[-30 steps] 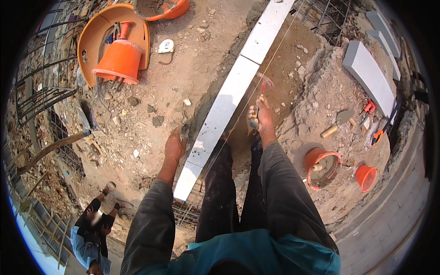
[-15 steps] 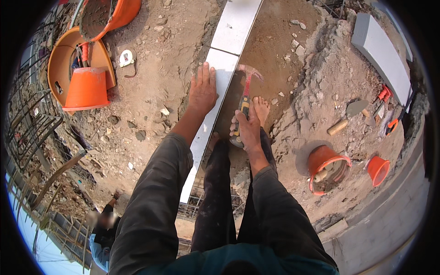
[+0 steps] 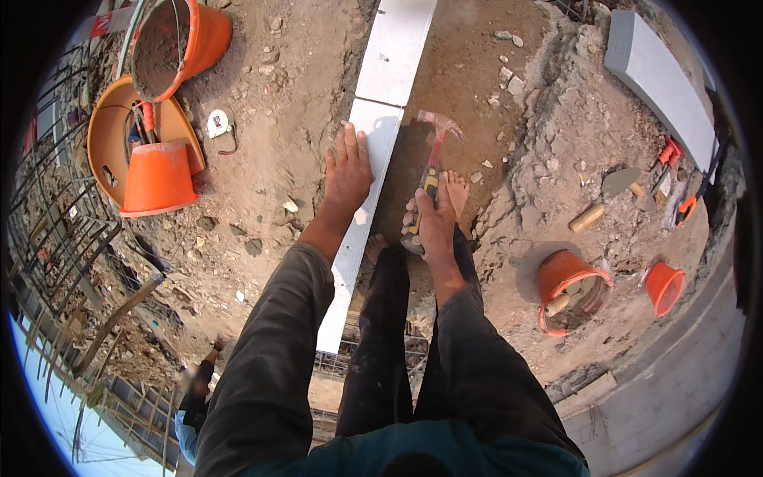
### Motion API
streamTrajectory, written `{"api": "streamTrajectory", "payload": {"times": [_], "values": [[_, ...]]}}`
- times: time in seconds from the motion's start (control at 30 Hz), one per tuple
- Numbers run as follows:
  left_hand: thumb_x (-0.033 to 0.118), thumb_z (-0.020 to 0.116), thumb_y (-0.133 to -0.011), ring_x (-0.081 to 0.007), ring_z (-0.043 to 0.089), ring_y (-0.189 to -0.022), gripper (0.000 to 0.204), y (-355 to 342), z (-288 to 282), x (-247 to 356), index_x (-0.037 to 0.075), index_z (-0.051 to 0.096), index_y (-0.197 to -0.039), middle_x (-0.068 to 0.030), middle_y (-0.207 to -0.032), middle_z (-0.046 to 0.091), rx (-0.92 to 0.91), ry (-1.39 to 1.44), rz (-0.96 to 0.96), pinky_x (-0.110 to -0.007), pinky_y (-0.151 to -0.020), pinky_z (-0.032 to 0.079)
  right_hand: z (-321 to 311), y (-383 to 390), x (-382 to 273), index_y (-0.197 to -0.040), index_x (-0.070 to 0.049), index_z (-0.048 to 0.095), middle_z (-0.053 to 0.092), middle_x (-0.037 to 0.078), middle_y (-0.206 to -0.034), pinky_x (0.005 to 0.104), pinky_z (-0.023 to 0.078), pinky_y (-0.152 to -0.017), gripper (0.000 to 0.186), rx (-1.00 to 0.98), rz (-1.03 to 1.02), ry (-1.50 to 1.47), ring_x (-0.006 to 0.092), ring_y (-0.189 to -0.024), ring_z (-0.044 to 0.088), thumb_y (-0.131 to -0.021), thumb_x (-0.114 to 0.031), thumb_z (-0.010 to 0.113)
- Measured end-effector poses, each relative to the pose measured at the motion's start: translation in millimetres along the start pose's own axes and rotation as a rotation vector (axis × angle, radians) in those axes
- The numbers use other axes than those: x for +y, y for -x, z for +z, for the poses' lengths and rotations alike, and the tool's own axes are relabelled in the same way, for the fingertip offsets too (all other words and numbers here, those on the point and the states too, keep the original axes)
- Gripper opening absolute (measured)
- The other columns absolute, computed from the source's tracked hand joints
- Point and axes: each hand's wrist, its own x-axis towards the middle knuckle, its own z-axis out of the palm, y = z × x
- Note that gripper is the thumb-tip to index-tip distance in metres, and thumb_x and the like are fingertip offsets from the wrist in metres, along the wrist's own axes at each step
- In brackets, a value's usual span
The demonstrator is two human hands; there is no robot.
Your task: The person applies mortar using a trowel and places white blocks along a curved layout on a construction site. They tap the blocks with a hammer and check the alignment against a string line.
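Note:
A row of white blocks (image 3: 343, 280) runs away from me, with a joint between two of them ahead of my hands. My left hand (image 3: 348, 173) lies on the near block by its left edge, palm down, fingers stretched out toward the joint. In my right hand (image 3: 435, 222) is a claw hammer (image 3: 435, 151), held by its black and yellow handle. Its red neck and worn metal head point away from me, over the dirt right of the blocks. The hammer head is apart from the blocks. My bare feet stand just beneath the hammer.
At left are an orange mortar bucket (image 3: 208, 52), a tan basin (image 3: 111, 119) with an upturned orange bucket (image 3: 159, 179), and a tape measure (image 3: 218, 123). At right lie a trowel (image 3: 620, 181), a grey block (image 3: 664, 91) and two orange buckets. Rebar (image 3: 67, 246) and another person (image 3: 195, 405) are lower left.
The view has shifted slightly. My left hand stays flat on the block, a little farther from the joint. The hammer remains in my right hand in nearly the same pose.

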Motion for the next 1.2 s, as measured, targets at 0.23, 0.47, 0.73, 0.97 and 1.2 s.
{"api": "streamTrajectory", "payload": {"times": [0.23,0.47,0.73,0.97,1.2], "values": [[0.020,0.057,-0.090,-0.0418,0.036,-0.140,0.070,1,-8,-1,-0.008,0.029,-0.147,-0.0305,-0.156,0.022,-0.023,0.015,-0.016,-0.059,-0.104,0.041,23,-2,0,-0.142,-0.014,0.036,0.055,0.003,-0.074,0.0283,0.049,-0.044,0.049,-0.050,0.038,0.122,0.0116,-0.053,0.056,-0.097,-0.014,0.056],[0.021,0.055,-0.092,-0.0394,0.033,-0.142,0.068,-3,-7,5,-0.005,0.028,-0.148,-0.0275,-0.157,0.021,-0.070,-0.042,-0.026,-0.062,-0.104,0.039,13,3,-1,-0.147,-0.012,0.029,0.054,0.004,-0.074,0.0282,0.050,-0.043,0.056,-0.010,0.034,0.042,0.0121,-0.053,0.056,-0.097,-0.013,0.055],[0.042,0.084,-0.068,-0.0375,0.027,-0.145,0.114,-12,-21,6,0.003,0.018,-0.154,-0.0237,-0.159,0.017,-0.060,-0.108,-0.092,-0.063,-0.109,0.031,9,5,8,-0.151,-0.014,0.026,0.055,0.004,-0.074,0.0283,0.049,-0.042,0.061,0.079,-0.008,-0.037,0.0124,-0.052,0.056,-0.098,-0.012,0.054],[0.038,0.092,-0.054,-0.0365,0.017,-0.149,0.133,-62,-55,-9,0.009,0.011,-0.156,-0.0198,-0.162,0.010,-0.223,-0.160,0.123,-0.064,-0.114,0.021,24,-4,14,-0.149,-0.013,0.028,0.055,0.004,-0.076,0.0278,0.050,-0.044,0.057,-0.005,0.009,-0.004,0.0122,-0.053,0.056,-0.099,-0.013,0.054],[0.035,0.093,-0.055,-0.0313,0.014,-0.150,0.130,-63,-58,-8,0.012,0.013,-0.156,-0.0147,-0.163,0.011,-0.233,-0.093,0.120,-0.062,-0.118,0.015,24,-2,8,-0.155,-0.011,0.016,0.054,0.004,-0.072,0.0280,0.048,-0.042,0.070,0.123,-0.009,-0.097,0.0119,-0.051,0.055,-0.097,-0.012,0.056]]}}
